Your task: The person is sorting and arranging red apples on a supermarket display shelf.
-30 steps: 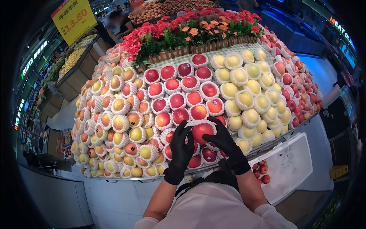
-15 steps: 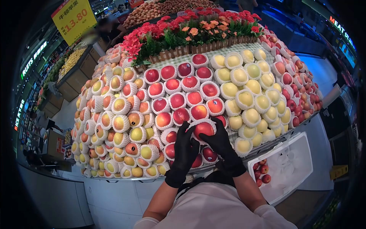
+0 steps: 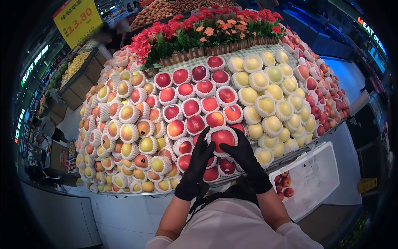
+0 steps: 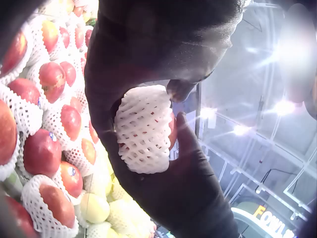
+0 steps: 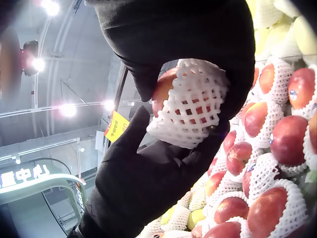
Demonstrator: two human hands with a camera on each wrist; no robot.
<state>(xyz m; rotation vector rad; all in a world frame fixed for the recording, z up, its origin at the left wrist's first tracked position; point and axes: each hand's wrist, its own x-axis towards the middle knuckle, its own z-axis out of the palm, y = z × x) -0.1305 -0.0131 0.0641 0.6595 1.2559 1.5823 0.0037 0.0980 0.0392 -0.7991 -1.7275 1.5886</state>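
Both hands wear black gloves and hold one red apple (image 3: pixel 222 140) in a white foam net (image 5: pixel 198 106), over the front rows of the red apples. My left hand (image 3: pixel 200 159) grips it from the left, with the thumb beside the fruit. From the right, my right hand (image 3: pixel 244 157) grips it, thumb tip on the apple's near face. In the left wrist view the netting (image 4: pixel 143 131) wraps most of the fruit, and red skin shows at one side. Under and around the hands sit other netted red apples (image 3: pixel 195 123).
Yellow-green apples (image 3: pixel 273 124) in nets stand to the right, red-yellow ones (image 3: pixel 129 133) to the left. Artificial flowers (image 3: pixel 209 31) and a small wooden fence line the back. A white foam box (image 3: pixel 327 174) with several loose red apples stands at lower right.
The right thumb has drawn back slightly across the apple, and more of the foam net's rim shows around it. The left fingers have shifted along its side. The head view has moved slightly.
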